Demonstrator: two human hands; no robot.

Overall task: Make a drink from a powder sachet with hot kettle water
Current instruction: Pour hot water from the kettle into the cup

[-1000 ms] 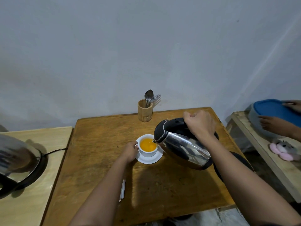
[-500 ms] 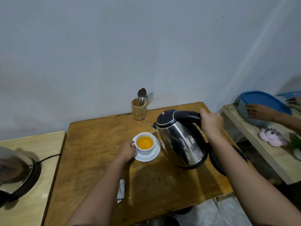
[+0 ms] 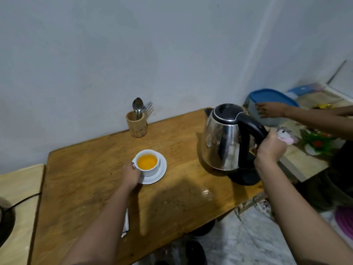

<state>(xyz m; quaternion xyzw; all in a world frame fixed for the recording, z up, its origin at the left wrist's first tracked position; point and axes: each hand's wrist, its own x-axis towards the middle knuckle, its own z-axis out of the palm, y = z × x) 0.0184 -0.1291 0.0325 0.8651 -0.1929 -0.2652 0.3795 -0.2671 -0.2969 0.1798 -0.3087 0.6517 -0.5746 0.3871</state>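
Kettle handle gripped by right hand; left hand holds cup.

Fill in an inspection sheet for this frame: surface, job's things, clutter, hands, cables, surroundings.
Surface: wooden table, worn.
Job's things: cup of orange drink on saucer; kettle upright at its base; sachet partly hidden by the left arm.
Clutter: utensil holder with spoon and fork.
Hands: left hand at cup; right hand grips kettle handle.
Cables: black cord on side table.
Surroundings: another person's hand at blue-lidded container.
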